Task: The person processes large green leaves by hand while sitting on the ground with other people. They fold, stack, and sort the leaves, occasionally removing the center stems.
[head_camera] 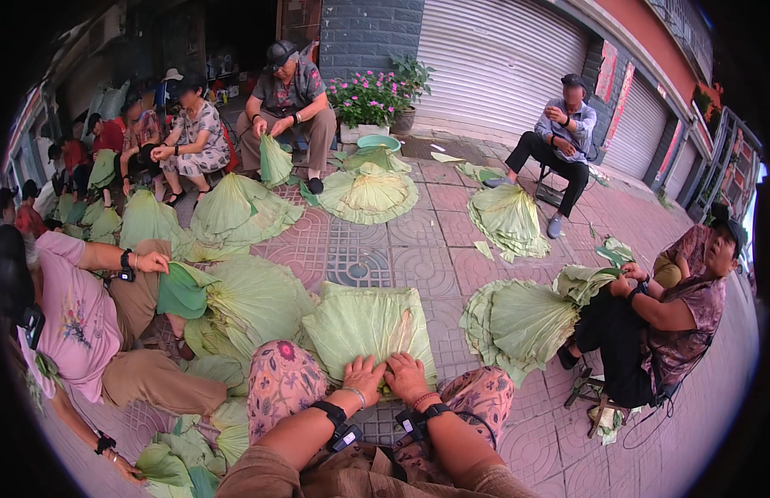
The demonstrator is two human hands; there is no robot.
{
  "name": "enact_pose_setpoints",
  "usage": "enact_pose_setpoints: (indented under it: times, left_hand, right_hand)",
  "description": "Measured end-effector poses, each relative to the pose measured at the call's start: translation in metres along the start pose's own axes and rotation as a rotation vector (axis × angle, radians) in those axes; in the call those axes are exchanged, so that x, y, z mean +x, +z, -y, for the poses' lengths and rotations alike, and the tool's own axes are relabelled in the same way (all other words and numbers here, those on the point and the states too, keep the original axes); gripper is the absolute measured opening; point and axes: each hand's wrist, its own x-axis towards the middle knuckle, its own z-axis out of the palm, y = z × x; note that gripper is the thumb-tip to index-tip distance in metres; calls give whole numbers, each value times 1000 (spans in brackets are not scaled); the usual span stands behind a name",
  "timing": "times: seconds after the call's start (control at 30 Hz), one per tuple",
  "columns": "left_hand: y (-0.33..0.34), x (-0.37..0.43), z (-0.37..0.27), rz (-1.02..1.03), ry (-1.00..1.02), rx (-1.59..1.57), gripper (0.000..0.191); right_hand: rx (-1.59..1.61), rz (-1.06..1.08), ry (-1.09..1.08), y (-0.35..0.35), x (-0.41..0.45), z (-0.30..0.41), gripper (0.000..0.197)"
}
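Note:
A thick stack of large pale green leaves (353, 317), which look like lotus leaves, lies between my knees, its far edge fairly straight and a brown, dried patch at its right. My left hand (364, 376) rests flat on the near edge of the stack, fingers pointing forward. Beside it, almost touching, my right hand (408, 375) presses on the same edge. Stem ends show between the two palms; what lies under the palms is hidden. A fanned pile of similar leaves (254, 299) spreads just left of the stack.
A person in a pink shirt (80, 317) sits close at left, holding a darker leaf. Another person (677, 305) sits at right behind a leaf pile (522, 324). Several people with leaf piles sit farther off, near a flower planter (369, 99) and a roller shutter (497, 68).

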Motion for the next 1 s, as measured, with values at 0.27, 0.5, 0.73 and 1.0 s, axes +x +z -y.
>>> enact_pose_setpoints:
  times: [0.27,0.5,0.73,1.0]
  left_hand:
    - [-6,1,-12,-48,-17,-109,72]
    - [-144,-33,-48,-436,347,-1011,47]
    - [-287,-147,-109,-955,886,-929,86]
    - [-268,-186,-99,-1276,949,-815,85]
  right_hand:
    - [-6,15,-1,-5,-2,-4,42]
    - [11,-44,-69,0,-4,-2,39]
    - [95,-50,-68,6,-3,-14,38]
    - [71,-7,-87,-2,-8,-2,38]
